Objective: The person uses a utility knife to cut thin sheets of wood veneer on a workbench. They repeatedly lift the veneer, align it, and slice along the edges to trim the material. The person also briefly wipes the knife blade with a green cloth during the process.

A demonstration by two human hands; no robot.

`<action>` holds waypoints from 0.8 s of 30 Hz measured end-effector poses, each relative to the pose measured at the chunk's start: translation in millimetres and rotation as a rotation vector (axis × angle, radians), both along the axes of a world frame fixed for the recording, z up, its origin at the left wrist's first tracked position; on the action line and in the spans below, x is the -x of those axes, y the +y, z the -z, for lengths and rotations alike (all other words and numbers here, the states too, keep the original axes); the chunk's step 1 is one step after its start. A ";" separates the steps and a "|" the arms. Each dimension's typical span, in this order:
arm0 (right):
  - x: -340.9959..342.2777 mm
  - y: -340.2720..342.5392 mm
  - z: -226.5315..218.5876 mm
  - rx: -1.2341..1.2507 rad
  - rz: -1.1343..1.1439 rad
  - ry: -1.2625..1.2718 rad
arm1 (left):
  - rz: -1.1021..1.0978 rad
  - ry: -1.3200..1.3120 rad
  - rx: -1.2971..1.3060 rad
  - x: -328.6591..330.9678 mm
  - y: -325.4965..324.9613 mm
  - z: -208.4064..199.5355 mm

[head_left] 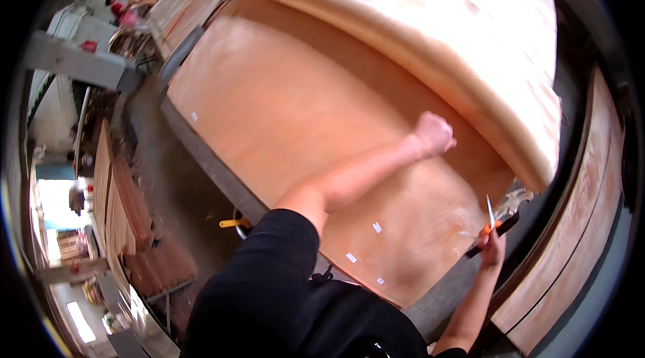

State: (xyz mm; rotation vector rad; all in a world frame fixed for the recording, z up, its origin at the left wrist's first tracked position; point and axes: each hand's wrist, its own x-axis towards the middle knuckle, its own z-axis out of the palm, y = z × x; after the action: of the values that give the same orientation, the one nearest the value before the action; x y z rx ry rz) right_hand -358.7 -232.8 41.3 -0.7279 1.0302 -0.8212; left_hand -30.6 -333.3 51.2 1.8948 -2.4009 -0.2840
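A large tan veneer sheet [269, 109] lies across the work surface before me, with several small white tape pieces [351, 258] on it. Over the sheet, below a curled-back sheet [403, 55], my left hand [435, 135] is closed; anything in its fingers is hidden. My right hand [494, 249], by the sheet's right end, grips a small orange tool [492, 227]. A thin, pale, pointed piece sticks up from it. Blur hides the tool's exact kind.
A grey table edge [208, 160] runs along the near left side, where a yellow-handled tool [234, 223] sticks out. Stacked wood sheets [571, 250] stand at right. Brown boards [131, 203] and a grey post [80, 62] are at left.
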 end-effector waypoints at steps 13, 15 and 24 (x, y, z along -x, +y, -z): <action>-18.7 119.6 16.5 -0.248 0.092 -0.557 | 0.036 -0.150 0.271 -18.6 -69.1 -5.1; -18.7 120.5 19.2 -0.257 0.125 -0.528 | 0.096 -0.179 0.289 -22.8 -36.9 -6.2; -16.2 137.0 21.1 -0.273 0.129 -0.557 | 0.159 0.200 0.385 14.3 -69.5 -116.2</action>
State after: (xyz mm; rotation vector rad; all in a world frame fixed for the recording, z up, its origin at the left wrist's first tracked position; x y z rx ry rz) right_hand -342.5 -95.9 20.2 -0.1786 0.6666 -0.9047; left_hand -44.9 -402.8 167.4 1.4442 -2.2741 -0.0132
